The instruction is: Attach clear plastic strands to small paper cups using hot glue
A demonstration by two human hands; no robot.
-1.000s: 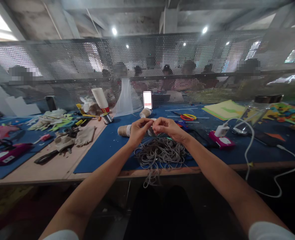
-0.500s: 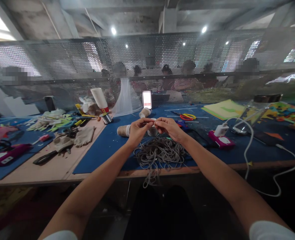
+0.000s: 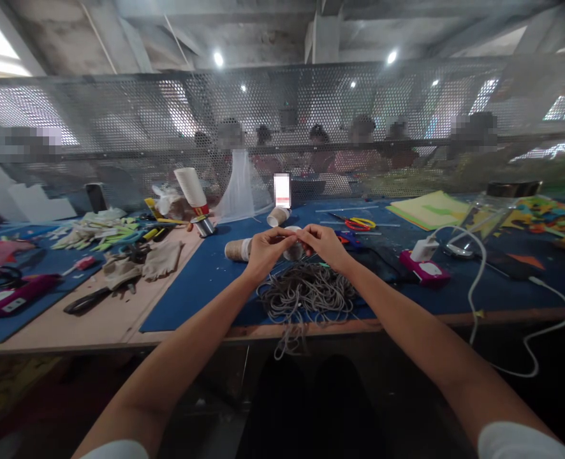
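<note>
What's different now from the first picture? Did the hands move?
Just a little: the right hand uncurled its fingers slightly, still meeting the left hand. I can't see anything picked up or dropped. The grey cord, scissors and paper cups stayed put.

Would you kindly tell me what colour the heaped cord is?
The cord is grey, seen best in the head view.

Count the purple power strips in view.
2: left power strip near the pink tool; right power strip with the white charger on it. Others may be hidden.
</note>
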